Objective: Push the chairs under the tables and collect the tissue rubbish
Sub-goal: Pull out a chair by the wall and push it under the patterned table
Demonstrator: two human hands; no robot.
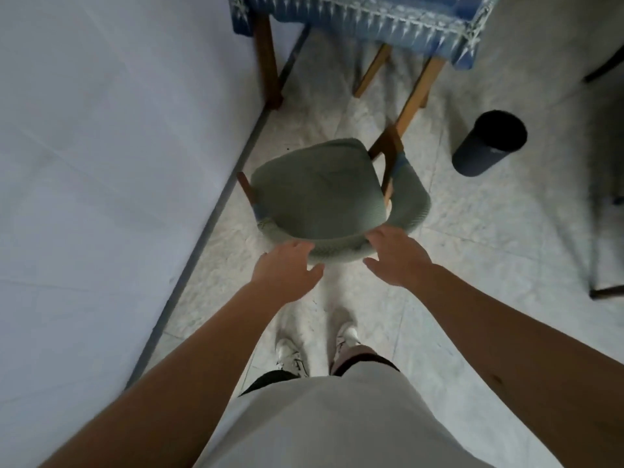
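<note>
Pale tiled floor (472, 248), table (354, 11) at top, chair (317, 197) mid-frame, my left hand (287, 270) and right hand (396, 258) touching its backrest, fingers relaxed, slightly spread, bin (486, 143) at right.

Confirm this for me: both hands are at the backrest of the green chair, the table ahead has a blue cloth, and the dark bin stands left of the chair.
One thing is wrong: the dark bin stands right of the green chair, not left, as the head view shows. The left hand and right hand are at its backrest, and the table has a blue cloth.
</note>
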